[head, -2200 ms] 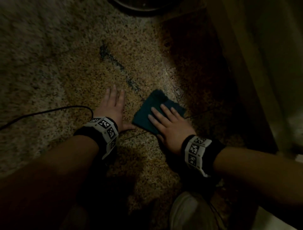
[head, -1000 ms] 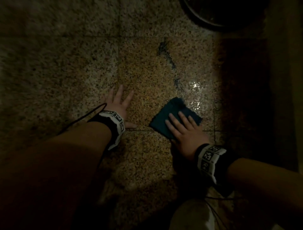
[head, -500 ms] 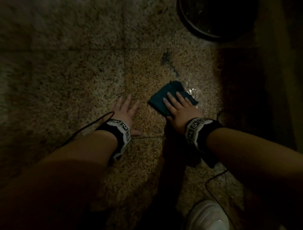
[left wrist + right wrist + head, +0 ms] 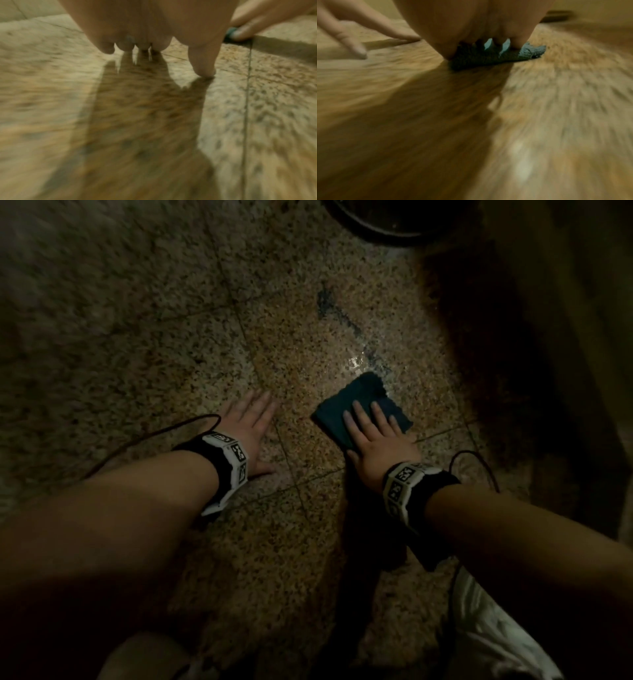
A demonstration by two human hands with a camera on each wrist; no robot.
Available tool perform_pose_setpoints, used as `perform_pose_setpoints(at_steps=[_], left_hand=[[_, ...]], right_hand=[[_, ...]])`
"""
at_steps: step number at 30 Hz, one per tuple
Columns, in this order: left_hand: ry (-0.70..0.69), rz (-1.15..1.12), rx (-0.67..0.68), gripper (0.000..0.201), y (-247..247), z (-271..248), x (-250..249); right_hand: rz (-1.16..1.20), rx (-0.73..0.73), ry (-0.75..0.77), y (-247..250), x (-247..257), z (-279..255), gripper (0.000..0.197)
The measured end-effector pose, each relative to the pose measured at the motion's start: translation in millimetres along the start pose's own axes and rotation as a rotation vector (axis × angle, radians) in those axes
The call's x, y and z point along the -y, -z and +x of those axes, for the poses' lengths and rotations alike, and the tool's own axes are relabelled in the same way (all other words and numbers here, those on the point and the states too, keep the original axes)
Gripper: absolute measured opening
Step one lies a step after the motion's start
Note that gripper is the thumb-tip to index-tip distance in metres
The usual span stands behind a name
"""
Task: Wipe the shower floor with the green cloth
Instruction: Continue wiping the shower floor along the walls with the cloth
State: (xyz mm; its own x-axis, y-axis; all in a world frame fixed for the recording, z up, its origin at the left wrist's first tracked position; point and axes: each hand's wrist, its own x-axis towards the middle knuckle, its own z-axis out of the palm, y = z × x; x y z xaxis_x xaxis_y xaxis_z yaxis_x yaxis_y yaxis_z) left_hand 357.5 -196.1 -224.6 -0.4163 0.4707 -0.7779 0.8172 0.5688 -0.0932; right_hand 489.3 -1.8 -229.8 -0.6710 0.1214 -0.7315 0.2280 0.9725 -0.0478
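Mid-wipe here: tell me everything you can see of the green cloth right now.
The green cloth is a small dark teal pad, apparently folded, with a nubby, towel-like weave and a ragged far edge. It lies flat on the speckled stone floor, just below a wet glint. The right hand presses on it with straight, spread fingers, covering its near part. The left hand rests on the floor beside it, not touching it.

At the top edge of my head view sits the curved rim of a dark round basin (image 4: 383, 229), cut off by the frame. A thin black cable (image 4: 147, 436) loops across the tiles on the left, and another (image 4: 479, 465) curls on the right — both near wristbands printed with black-and-white square markers (image 4: 234, 455). Bottom right, I see a white shoe (image 4: 493, 635) — partly in shadow.
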Motion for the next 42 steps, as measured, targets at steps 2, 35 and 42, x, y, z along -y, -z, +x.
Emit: perform_pose_setpoints(at_steps=[2, 35, 42], left_hand=[[-0.009, 0.037, 0.05, 0.104, -0.8, -4.7, 15.1], [-0.046, -0.131, -0.167, 0.115, -35.5, -2.9, 30.3], [-0.055, -0.144, -0.187, 0.113, -38.4, -4.0, 31.0]], right_hand=[[0.048, 0.037, -0.029, -10.5, 14.5, -11.6, 0.063], [0.084, 0.005, -0.063, -20.4, 81.7, -9.6, 0.062], [0.082, -0.04, -0.049, 8.8, 90.1, 17.2, 0.062]])
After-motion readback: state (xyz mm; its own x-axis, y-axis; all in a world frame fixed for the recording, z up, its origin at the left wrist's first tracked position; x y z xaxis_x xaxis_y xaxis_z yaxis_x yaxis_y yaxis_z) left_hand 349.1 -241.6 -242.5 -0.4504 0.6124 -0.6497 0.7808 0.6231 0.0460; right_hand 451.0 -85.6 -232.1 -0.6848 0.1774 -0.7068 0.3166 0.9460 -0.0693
